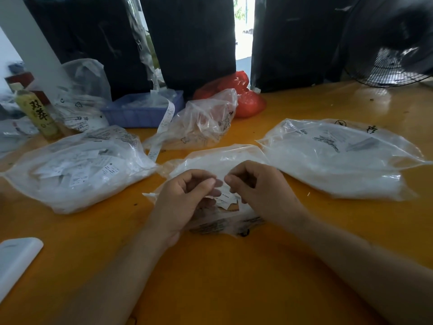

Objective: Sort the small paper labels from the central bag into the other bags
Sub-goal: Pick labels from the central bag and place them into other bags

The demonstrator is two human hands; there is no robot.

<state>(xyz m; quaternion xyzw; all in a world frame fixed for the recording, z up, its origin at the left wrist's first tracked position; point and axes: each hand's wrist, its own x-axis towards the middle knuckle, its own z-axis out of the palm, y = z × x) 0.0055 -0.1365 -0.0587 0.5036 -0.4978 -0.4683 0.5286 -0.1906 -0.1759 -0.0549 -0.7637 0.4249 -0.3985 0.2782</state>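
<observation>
Two bare hands meet over the central bag point(220, 160), a clear plastic bag lying on the orange table point(210, 277) just in front of the person. The left hand point(185, 198) has its fingers curled inward with the thumb brought toward the fingertips; the right hand point(255, 186) is curled the same way, its fingertips facing the left ones and nearly touching them. Between and just below the two sets of fingertips lies a small heap of white paper labels point(226, 199) with dark print, resting on the bag's plastic. Each hand seems to be pinching something thin there, but whether it is a label or a fold of the bag cannot be told. To the left sits a fuller clear bag point(79, 170) with many white labels showing through it; to the right lies another clear bag point(337, 158), its contents a pale blur. Behind the central one is a crumpled, mostly slack clear bag point(199, 123), and a long printed paper strip point(164, 127) hangs down beside it from a blue tray point(140, 113). A red plastic bag point(246, 97) sits behind that. At far left stands a yellow-green bottle point(37, 113) with dark characters on its label, and a white flat object point(16, 259) lies at the near left edge. A black fan point(393, 48) stands at the far right.
</observation>
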